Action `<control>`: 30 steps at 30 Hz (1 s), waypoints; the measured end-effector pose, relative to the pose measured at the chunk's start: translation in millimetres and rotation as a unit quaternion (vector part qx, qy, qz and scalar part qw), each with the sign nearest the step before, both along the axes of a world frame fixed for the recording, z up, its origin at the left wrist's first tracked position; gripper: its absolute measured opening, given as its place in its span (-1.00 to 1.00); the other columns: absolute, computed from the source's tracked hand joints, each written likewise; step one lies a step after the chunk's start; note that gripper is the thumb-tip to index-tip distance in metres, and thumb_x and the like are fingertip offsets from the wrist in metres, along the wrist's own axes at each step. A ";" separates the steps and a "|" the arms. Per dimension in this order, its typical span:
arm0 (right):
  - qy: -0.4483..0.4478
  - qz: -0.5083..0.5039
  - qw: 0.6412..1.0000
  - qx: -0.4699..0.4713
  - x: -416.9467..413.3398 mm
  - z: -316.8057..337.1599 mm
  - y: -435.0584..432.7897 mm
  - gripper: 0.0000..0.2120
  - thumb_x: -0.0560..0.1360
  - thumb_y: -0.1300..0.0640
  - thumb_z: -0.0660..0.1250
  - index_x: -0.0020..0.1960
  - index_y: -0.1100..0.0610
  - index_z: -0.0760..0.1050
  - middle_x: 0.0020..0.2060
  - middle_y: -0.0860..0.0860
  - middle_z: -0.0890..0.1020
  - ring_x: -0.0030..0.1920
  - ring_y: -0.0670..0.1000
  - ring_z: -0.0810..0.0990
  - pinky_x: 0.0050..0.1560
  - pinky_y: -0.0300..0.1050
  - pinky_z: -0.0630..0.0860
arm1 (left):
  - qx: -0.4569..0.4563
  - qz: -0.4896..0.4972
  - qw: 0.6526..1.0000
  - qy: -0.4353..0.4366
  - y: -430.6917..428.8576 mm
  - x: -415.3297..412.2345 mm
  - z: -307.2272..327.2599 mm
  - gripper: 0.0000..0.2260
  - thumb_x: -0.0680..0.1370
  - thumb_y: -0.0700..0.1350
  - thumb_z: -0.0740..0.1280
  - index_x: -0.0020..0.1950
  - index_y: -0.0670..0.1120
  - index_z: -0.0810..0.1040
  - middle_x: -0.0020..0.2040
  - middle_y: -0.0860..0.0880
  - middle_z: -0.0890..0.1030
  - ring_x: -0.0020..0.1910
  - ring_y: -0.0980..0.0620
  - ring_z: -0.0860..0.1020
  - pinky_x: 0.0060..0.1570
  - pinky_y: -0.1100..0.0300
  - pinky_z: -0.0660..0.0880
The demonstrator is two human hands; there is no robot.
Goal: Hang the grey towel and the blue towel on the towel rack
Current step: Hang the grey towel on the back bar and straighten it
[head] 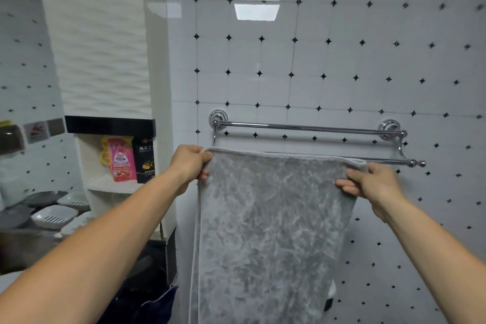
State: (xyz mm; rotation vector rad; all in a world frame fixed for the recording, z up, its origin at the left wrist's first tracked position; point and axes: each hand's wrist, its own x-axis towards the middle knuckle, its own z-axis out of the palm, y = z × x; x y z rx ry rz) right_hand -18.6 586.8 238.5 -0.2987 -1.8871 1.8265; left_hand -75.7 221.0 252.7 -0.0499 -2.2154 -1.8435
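Note:
The grey towel point(271, 231) hangs spread out in front of the chrome towel rack point(310, 128), its top edge level with the rack's lower front bar. My left hand point(190, 163) pinches the towel's top left corner. My right hand point(373, 183) grips the top right corner, next to the front bar's free end. The rack has two bars on the tiled wall, and the rear upper bar is bare. A dark blue cloth point(157, 305), possibly the blue towel, shows at the bottom edge, left of the grey towel.
A white tiled pillar with a shelf niche stands left of the rack, holding a pink pouch point(121, 160) and a black packet point(144, 160). Grey and white soap dishes point(52, 216) lie on a surface at the far left.

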 end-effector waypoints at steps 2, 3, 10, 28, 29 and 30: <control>0.018 -0.004 1.000 -0.005 -7.8 8.9 2.2 -0.89 0.55 0.35 0.30 -0.13 0.22 0.50 -0.23 0.18 0.65 -0.43 -0.03 0.69 -0.44 -0.31 0.58 | 0.025 0.005 1.000 0.012 5.8 -4.3 6.3 -0.78 0.59 -0.24 0.29 -0.27 -0.17 0.47 -0.44 -0.14 0.47 -0.62 0.03 0.45 -0.58 0.27 0.50; 0.023 -0.003 1.000 -0.003 -11.4 12.0 2.7 -0.90 0.54 0.35 0.31 -0.13 0.22 0.50 -0.24 0.19 0.65 -0.43 -0.04 0.69 -0.44 -0.31 0.58 | 0.032 0.009 0.999 0.013 7.3 -6.7 8.3 -0.78 0.59 -0.24 0.28 -0.27 -0.17 0.46 -0.46 -0.15 0.47 -0.65 0.03 0.46 -0.59 0.26 0.49; -0.057 -0.001 0.997 0.056 -34.2 -26.8 1.3 -0.97 0.49 0.34 0.39 -0.12 0.28 0.55 -0.33 0.19 0.67 -0.36 0.09 0.69 -0.37 -0.15 0.63 | 0.033 -0.009 0.990 -0.133 2.7 -21.9 -30.9 -0.92 0.59 -0.25 0.26 -0.01 -0.28 0.46 -0.21 -0.29 0.59 -0.46 -0.20 0.66 -0.63 0.17 0.54; 0.015 -0.068 0.990 -0.126 -118.4 -63.2 15.4 -0.87 0.51 0.39 0.33 -0.18 0.23 0.51 -0.39 0.12 0.48 -0.58 -0.09 0.50 -0.50 -0.23 0.57 | 0.332 -0.091 0.939 -0.021 39.7 -129.3 -82.7 -0.95 0.54 -0.34 0.35 -0.04 -0.32 0.54 -0.28 -0.18 0.62 -0.37 -0.04 0.68 -0.29 0.22 0.65; 0.006 -0.061 0.992 -0.112 -117.9 -62.6 17.5 -0.90 0.51 0.38 0.34 -0.16 0.25 0.53 -0.40 0.12 0.50 -0.57 -0.08 0.51 -0.51 -0.23 0.56 | 0.295 -0.085 0.952 -0.011 39.7 -128.5 -82.4 -0.93 0.53 -0.32 0.35 -0.03 -0.33 0.55 -0.33 -0.17 0.63 -0.37 -0.06 0.66 -0.27 0.19 0.65; -0.004 -0.053 0.995 -0.081 -115.1 -64.5 21.3 -0.94 0.49 0.38 0.36 -0.13 0.27 0.55 -0.42 0.13 0.53 -0.56 -0.05 0.52 -0.52 -0.22 0.55 | 0.238 -0.081 0.968 0.000 37.1 -124.8 -83.4 -0.92 0.53 -0.31 0.36 -0.03 -0.34 0.56 -0.36 -0.18 0.64 -0.35 -0.11 0.64 -0.25 0.16 0.63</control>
